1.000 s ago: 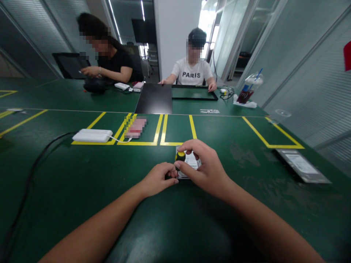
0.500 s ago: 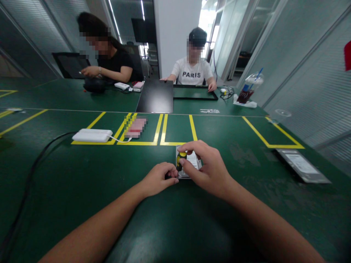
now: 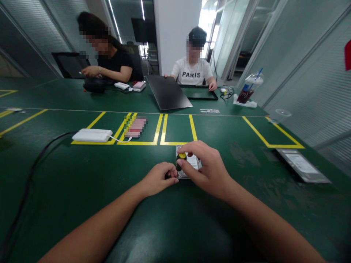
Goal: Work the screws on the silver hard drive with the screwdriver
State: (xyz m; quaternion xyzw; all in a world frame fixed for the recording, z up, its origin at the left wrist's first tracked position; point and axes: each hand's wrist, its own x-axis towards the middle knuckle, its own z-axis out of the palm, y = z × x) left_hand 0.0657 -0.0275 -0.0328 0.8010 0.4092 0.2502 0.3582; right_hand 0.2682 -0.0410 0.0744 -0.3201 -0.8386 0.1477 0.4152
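Observation:
A small silver hard drive (image 3: 192, 161) lies flat on the green table (image 3: 82, 175) just below a yellow tape line. My right hand (image 3: 205, 170) is closed around a screwdriver with a yellow-and-black handle (image 3: 180, 160), held upright over the drive's left edge. My left hand (image 3: 159, 179) is curled, with its fingertips pinched against the drive's near left corner. What its fingers hold, if anything, is hidden.
A second drive in a dark bag (image 3: 301, 165) lies at the right. A white power bank (image 3: 92, 135) with a cable and a pink phone (image 3: 135, 127) lie at the left. Two people sit across the table; one tilts a dark panel (image 3: 168, 92). A drink cup (image 3: 248, 89) stands far right.
My right hand has turned slightly on the screwdriver handle, and my left hand has stayed put. Across the table, the person in white has lifted the dark panel and swung it to the right.

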